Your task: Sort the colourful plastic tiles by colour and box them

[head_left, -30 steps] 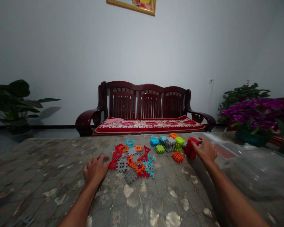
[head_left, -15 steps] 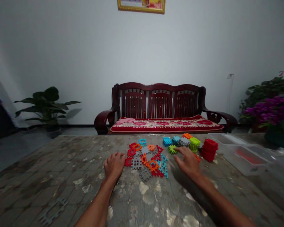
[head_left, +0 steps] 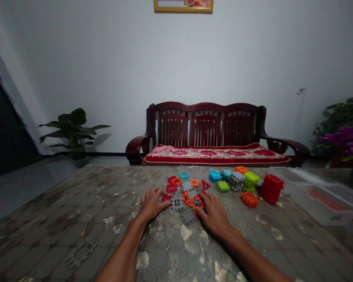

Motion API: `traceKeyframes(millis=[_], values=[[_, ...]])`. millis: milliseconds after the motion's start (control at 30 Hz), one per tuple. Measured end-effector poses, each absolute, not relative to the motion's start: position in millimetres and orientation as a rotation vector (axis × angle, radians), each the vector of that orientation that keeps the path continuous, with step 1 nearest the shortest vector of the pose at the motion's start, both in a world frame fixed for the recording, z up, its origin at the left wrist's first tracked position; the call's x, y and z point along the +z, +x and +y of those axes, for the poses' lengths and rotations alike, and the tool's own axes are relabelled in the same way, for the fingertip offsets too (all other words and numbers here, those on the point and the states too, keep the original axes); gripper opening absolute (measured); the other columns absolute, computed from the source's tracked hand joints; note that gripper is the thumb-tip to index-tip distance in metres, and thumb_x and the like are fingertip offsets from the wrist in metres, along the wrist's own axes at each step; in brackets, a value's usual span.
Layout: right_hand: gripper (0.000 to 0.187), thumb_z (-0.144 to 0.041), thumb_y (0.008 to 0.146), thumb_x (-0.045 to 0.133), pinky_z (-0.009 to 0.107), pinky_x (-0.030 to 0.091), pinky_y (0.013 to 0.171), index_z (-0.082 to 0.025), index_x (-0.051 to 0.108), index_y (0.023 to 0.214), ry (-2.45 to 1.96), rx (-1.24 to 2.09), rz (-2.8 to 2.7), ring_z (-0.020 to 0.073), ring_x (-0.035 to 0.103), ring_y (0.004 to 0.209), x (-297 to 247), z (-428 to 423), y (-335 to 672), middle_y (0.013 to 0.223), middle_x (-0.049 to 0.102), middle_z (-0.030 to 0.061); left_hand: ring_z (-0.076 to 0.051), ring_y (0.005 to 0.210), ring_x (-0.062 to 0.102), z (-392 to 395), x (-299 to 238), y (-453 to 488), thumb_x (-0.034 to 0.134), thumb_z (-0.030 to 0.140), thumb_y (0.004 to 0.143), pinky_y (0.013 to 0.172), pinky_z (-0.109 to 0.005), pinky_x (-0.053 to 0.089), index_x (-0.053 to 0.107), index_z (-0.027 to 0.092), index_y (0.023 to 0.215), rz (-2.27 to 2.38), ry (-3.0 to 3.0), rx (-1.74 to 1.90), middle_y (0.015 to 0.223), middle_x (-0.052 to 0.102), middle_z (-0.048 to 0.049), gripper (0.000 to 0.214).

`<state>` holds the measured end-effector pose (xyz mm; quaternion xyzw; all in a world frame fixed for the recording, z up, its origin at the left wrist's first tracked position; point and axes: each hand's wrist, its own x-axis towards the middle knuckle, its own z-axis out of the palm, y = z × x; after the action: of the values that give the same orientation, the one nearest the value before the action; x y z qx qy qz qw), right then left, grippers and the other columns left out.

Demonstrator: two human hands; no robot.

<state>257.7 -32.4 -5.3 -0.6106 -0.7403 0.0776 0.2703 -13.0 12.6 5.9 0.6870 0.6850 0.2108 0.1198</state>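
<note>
Nearest you, front left: a grey toothed frame (head_left: 73, 261), flat on the patterned table (head_left: 164, 254), well apart from the rest.

Next, the loose pile of toothed tiles (head_left: 186, 197), mid-table between your hands. Left hand (head_left: 153, 203) half open, thumb and index apart at the red tiles (head_left: 172, 187) on the pile's left edge. Right hand (head_left: 216, 215) half spread at the right edge, thumb apart, fingertips partly over tiles. Neither has a piece lifted.

Handling, my read: light, stiff plastic, tough, not very slippery. Teeth probably snag on neighbours; work overlapping ones from the top. They're thin and lie flat, so pinch a toothed edge or hook a fingertip in a cutout. The grey lattice tile (head_left: 177, 203) offers good openings.

Right of the pile: orange stack (head_left: 250, 199), red stack (head_left: 271, 188), grey stack (head_left: 237, 181), tall lime stack (head_left: 251, 181), blue stack (head_left: 215, 176). They're crowded close and look easy to knock; keep your right wrist off them. Clear plastic boxes (head_left: 320, 205) take up the far right side. Wooden bench (head_left: 207, 127) sits past the table, out of your way.
</note>
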Motion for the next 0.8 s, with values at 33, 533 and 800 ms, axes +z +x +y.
traceKeyframes(millis=[33,533,800], values=[[0.052,-0.039,0.093,0.056,0.046,0.035,0.113,-0.018,0.058,0.140,-1.647,0.209,-2.000,0.0304,0.048,0.135,-5,-33,258,0.146,0.055,0.0139,-0.028,0.131,0.050,12,6,-13,0.073,0.040,0.075,0.115,-0.048,0.026,0.070,0.029,0.105,1.992,2.008,0.634,0.135,0.061,-0.0061,0.032],[0.047,-0.039,0.096,0.049,0.046,0.035,0.112,-0.019,0.060,0.137,-1.580,0.203,-2.025,0.0293,0.049,0.133,-3,-34,259,0.145,0.056,0.0129,-0.029,0.124,0.056,12,12,-22,0.072,0.040,0.074,0.109,-0.041,0.035,0.069,0.025,0.117,1.774,2.035,0.649,0.127,0.068,-0.0067,0.045],[0.044,-0.038,0.096,0.049,0.044,0.035,0.113,-0.019,0.062,0.134,-1.579,0.210,-1.983,0.0279,0.051,0.130,-2,-33,260,0.141,0.059,0.0123,-0.030,0.122,0.055,18,6,-28,0.080,0.033,0.060,0.106,-0.038,0.039,0.069,0.022,0.107,1.798,2.049,0.643,0.121,0.065,-0.0081,0.049]])
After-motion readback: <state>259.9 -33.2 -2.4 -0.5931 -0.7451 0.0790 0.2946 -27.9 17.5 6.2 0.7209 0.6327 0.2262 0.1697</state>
